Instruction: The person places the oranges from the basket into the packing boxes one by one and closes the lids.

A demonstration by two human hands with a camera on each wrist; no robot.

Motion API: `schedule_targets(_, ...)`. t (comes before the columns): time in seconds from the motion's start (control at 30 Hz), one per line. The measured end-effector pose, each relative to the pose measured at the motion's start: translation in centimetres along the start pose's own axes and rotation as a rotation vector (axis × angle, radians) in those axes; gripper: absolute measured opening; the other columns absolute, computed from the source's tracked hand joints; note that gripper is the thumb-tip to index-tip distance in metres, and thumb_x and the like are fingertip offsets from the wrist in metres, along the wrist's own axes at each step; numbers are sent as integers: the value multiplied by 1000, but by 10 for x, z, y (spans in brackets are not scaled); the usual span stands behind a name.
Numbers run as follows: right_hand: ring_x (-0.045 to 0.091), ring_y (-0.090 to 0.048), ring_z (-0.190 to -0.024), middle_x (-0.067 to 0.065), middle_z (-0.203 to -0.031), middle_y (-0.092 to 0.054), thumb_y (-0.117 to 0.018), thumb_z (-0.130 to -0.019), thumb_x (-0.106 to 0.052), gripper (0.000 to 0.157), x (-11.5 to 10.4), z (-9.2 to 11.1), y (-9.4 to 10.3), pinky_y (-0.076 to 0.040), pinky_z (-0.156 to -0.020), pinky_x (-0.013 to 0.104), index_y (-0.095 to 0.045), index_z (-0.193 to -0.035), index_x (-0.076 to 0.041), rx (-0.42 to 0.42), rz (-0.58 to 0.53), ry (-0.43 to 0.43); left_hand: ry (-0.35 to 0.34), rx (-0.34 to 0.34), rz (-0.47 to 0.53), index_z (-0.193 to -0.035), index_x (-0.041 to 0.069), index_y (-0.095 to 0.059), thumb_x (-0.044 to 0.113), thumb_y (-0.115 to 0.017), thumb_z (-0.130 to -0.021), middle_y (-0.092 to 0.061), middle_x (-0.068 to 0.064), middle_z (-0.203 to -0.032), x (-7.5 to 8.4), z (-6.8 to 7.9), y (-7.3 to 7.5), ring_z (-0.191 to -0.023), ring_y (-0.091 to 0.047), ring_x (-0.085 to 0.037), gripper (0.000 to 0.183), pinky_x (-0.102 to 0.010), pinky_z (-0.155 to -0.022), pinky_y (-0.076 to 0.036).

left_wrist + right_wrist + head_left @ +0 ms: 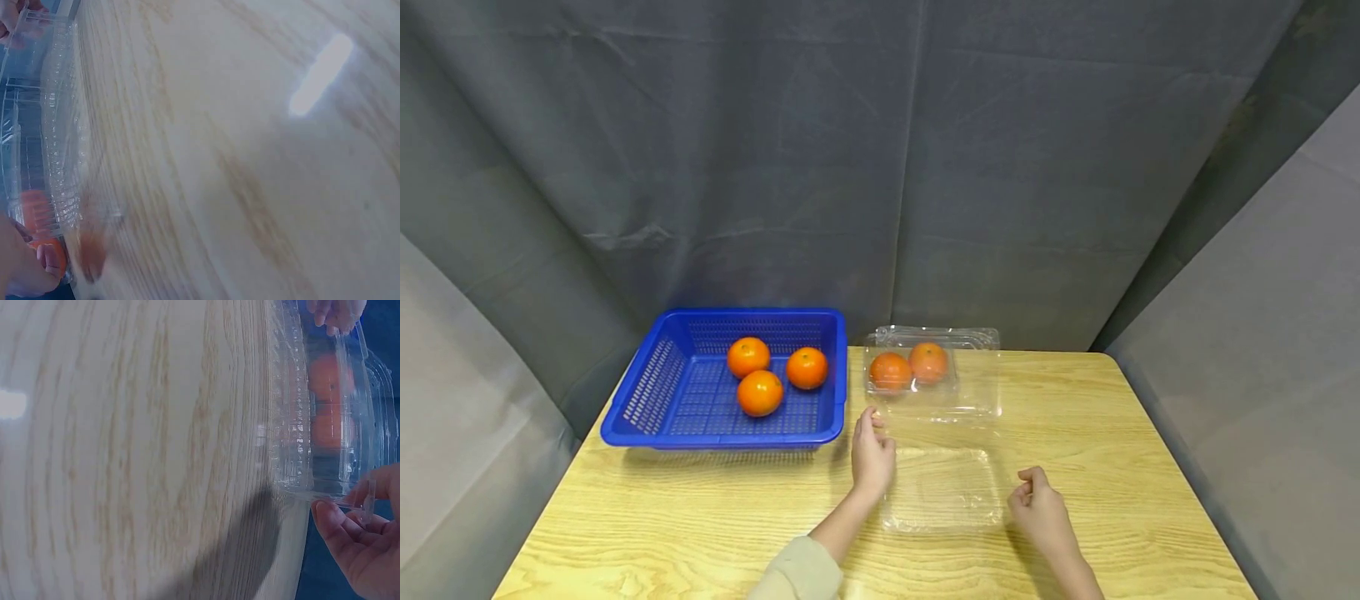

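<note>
A clear plastic clamshell container [943, 487] sits on the wooden table between the two hands, with no fruit in it. My left hand [872, 458] is at its left end, fingers pointing forward at the plastic edge. At the opposite end, my right hand [362, 531] pinches a rim corner of the clear plastic between thumb and fingers. Behind it stands another clear container [977, 383] with two oranges in its left part, a left orange [890, 372] and a right orange [928, 362]. The left fingertips are partly hidden by glare and plastic in the left wrist view.
A blue plastic basket [722, 440] stands at the back left, just left of the left hand. Inside lie three oranges [760, 393]. Grey curtains [880, 167] hang behind and at the sides of the wooden table [1135, 500].
</note>
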State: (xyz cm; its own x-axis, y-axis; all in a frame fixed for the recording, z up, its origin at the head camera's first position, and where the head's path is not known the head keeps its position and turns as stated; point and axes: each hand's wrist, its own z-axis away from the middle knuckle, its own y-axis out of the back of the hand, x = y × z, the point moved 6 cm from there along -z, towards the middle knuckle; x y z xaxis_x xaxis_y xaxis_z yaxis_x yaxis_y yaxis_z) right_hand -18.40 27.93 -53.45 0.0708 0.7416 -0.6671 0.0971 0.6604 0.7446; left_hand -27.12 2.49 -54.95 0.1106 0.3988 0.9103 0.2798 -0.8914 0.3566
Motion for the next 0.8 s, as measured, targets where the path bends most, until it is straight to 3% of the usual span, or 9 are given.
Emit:
schedule_targets(0.2, 9, -46, -54, 9, -76, -55, -51, -80, 2, 34, -4, -1, -4, -38, -45, 17, -44, -111, 13, -34, 4, 0, -44, 7, -151, -125, 0, -47, -8, -54, -70, -56, -5, -92, 1, -2, 5, -71, -53, -16, 56, -30, -60, -44)
schedule_targets(0.5, 7, -41, -49, 4, -72, -51, -54, -80, 1, 32, -11, -3, -9, -35, -43, 17, -45, -109, 10, -53, 39, 37, -79, -10, -258, -127, -2, -44, -7, -56, -71, -59, -8, -93, 0, -5, 9, -79, -58, -26, 58, -38, -65, -48)
schedule_targets(0.8, 3, -31, -39, -4, -55, -42, -56, -82, -6, 22, -16, -13, -15, -24, -36, 14, -49, -100, 4, -37, 184, 126, -100, 18, -350, -124, 1, -45, -4, -57, -72, -59, -7, -89, 1, -8, 17, -70, -60, -29, 54, -40, -53, -46)
